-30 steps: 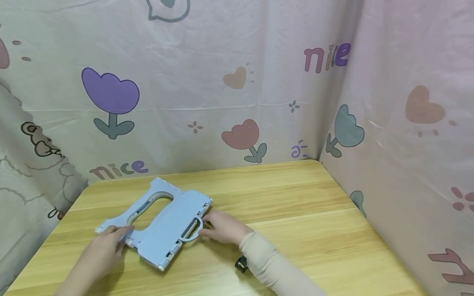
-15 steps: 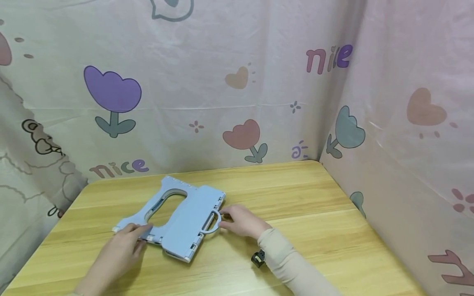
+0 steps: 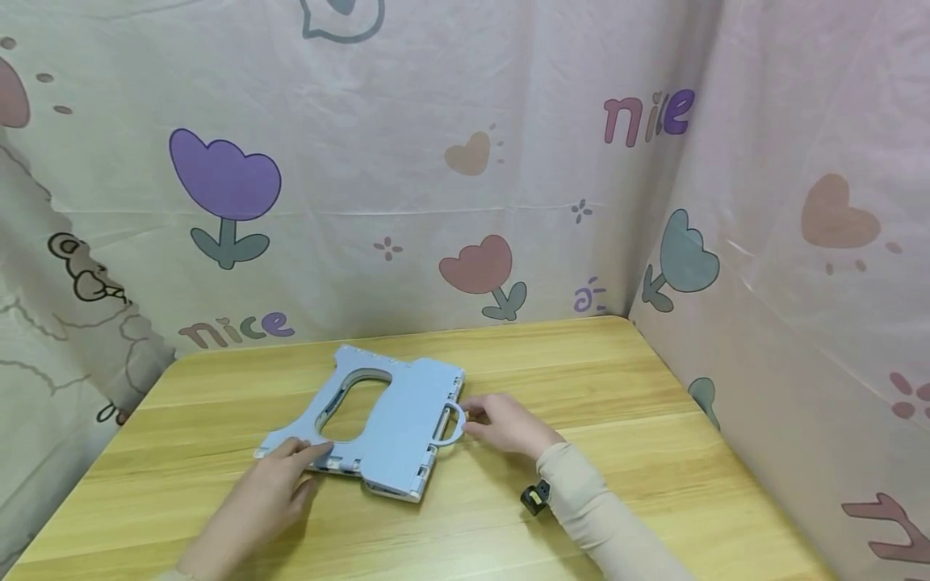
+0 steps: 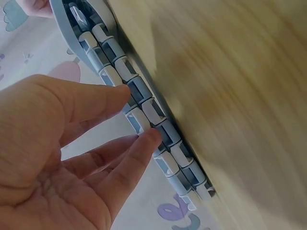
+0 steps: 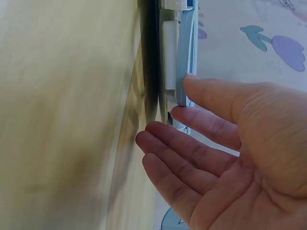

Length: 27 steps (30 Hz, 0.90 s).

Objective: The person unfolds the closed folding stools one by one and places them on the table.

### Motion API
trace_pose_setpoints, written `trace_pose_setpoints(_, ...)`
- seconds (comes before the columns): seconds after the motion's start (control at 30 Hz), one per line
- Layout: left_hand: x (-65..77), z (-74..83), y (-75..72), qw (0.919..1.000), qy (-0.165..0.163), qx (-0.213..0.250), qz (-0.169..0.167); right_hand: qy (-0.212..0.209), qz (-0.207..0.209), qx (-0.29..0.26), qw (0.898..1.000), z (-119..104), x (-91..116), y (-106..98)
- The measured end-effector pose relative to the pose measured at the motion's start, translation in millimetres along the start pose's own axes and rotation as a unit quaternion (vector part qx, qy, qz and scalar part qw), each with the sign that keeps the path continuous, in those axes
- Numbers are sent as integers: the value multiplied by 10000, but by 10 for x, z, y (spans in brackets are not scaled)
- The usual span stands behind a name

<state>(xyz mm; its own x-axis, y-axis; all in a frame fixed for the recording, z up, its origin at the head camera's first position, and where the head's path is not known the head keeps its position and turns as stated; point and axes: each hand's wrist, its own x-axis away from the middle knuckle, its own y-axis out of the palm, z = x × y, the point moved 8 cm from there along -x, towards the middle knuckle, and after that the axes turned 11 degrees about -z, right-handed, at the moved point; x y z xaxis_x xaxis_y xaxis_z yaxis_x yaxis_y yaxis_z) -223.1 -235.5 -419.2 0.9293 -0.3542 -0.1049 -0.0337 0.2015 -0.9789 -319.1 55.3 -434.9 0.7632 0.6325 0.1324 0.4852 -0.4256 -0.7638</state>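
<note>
1. Folded stool [image 3: 385, 420] lies flat on table [image 3: 617, 420], left of centre.
2. Left hand [image 3: 272, 484]: fingers straight, spread, tips touching stool's near edge.
3. Right hand [image 3: 508, 424]: fingers relaxed, tips against handle [image 3: 452, 423].

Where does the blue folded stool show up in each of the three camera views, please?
Head view: the blue folded stool lies flat on the wooden table, left of centre, between the two hands.
Left wrist view: its hinged edge runs diagonally from upper left to lower right, at the left hand's fingertips.
Right wrist view: its edge stands upright at top centre, the right hand's fingers against it.
Shared landmark: the wooden table.
</note>
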Motion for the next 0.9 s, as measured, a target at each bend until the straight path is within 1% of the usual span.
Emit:
trace_pose_setpoints(0.13,-22,104,0,9999,113,30,67,95,47,-232,9997,70,40,-49)
trace_pose_setpoints(0.2,-31,155,6,9999,128,47,48,141,85,-347,9993,110,55,-69)
trace_pose_setpoints(0.33,-47,256,42,9999,98,5,-45,320,189,-453,9983,205,85,-105)
trace_pose_setpoints(0.43,-56,326,69,9999,62,-93,-70,465,304,-434,9975,274,104,-134)
trace_pose_setpoints(0.73,-73,493,76,9996,139,-243,99,611,525,-519,9954,421,162,-188)
trace_pose_setpoints(0.9,-80,612,65,9988,349,-275,207,711,603,-696,9932,503,185,-213)
